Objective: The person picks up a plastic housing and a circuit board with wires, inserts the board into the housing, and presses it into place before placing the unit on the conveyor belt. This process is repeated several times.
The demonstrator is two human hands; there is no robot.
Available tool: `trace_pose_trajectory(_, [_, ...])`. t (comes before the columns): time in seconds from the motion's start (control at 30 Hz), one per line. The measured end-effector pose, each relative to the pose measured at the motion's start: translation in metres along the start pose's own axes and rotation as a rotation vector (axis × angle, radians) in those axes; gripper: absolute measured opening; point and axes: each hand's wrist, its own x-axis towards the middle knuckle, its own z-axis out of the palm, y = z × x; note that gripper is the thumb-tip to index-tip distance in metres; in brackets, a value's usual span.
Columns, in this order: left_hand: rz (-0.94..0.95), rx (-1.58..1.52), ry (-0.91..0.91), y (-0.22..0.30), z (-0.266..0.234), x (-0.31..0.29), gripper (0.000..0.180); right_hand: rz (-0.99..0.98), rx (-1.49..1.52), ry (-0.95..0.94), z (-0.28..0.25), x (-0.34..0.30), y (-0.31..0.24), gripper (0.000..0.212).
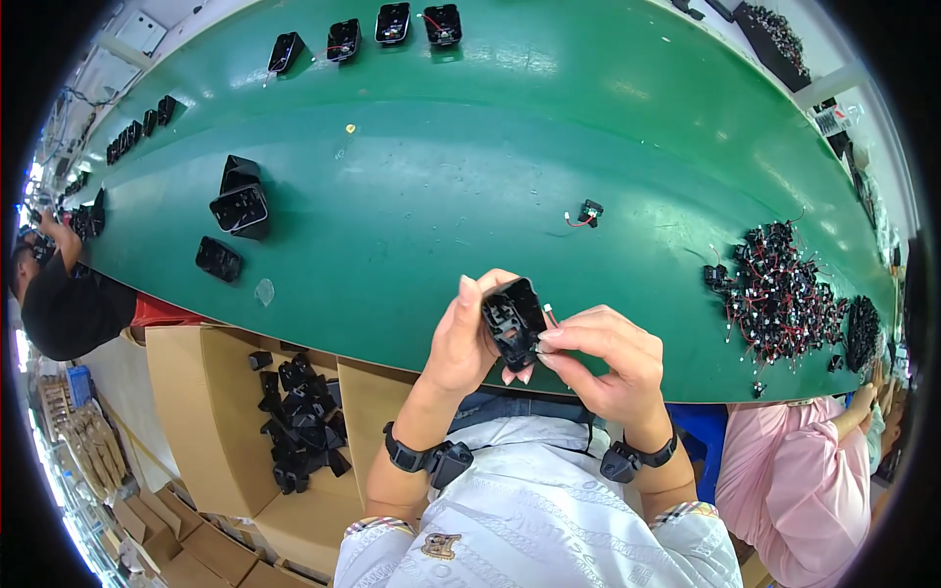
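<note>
A black plastic housing, its hollow inner side up, rests in my left hand, whose fingers wrap round it. At the housing's right edge my right hand pinches with thumb and forefinger. A small white connector on a red wire stands out just above those fingertips. What else the pinch holds is mostly hidden. Farther off on the green table lies a small black part with a red wire and white plug.
A heap of small wired parts covers the table's right side. Black housings stand at left, and several more line the far edge. Below left, a cardboard box holds black pieces. People sit at left and right.
</note>
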Motion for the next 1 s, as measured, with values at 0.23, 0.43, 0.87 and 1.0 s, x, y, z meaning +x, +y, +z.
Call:
trace_pose_trajectory(0.23, [-0.036, 0.081, -0.059, 0.007, 0.001, -0.001, 0.073, -0.085, -0.011, 0.011, -0.003, 0.007, -0.006, 0.028])
trace_pose_trajectory(0.43, [-0.054, 0.133, -0.09, 0.004, -0.001, 0.0, 0.073, -0.079, -0.047, 0.028, 0.006, 0.01, -0.003, 0.025])
trace_pose_trajectory(0.87, [-0.036, 0.089, -0.129, 0.002, -0.005, 0.001, 0.07, -0.152, -0.17, -0.048, -0.003, 0.021, -0.008, 0.027])
trace_pose_trajectory(1.0, [-0.025, 0.144, -0.101, 0.002, 0.001, 0.001, 0.066, -0.233, -0.241, -0.17, -0.014, 0.023, -0.008, 0.031])
